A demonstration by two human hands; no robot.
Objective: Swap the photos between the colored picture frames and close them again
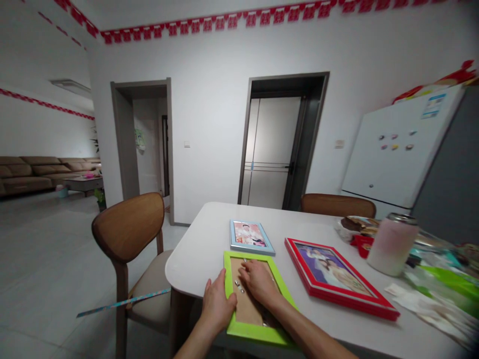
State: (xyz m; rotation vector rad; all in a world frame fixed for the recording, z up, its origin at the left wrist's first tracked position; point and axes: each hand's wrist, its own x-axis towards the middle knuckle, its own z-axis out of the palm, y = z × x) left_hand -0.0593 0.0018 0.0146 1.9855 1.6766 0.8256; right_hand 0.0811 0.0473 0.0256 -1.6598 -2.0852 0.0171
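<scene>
A green picture frame [244, 329] lies back side up at the table's near edge, its brown backing board [247, 310] showing. My left hand [218, 305] holds the frame's left side, thumb on the rim and fingers along the edge. My right hand [259, 281] rests over the upper part of the backing, its fingers bent together near a small metal clip [245, 260]; whether they pinch it is too small to tell. Another metal piece [239, 286] sits on the board between my hands. The lower right of the backing is partly hidden by my right forearm.
A blue photo frame [251, 236] lies behind the green one. Stacked red photo frames [337, 274] are to the right, beyond them a pink and white jar [393, 244], crumpled tissues [430, 304] and a green bag [449, 284]. A wooden chair [130, 227] stands left of the white table [202, 239].
</scene>
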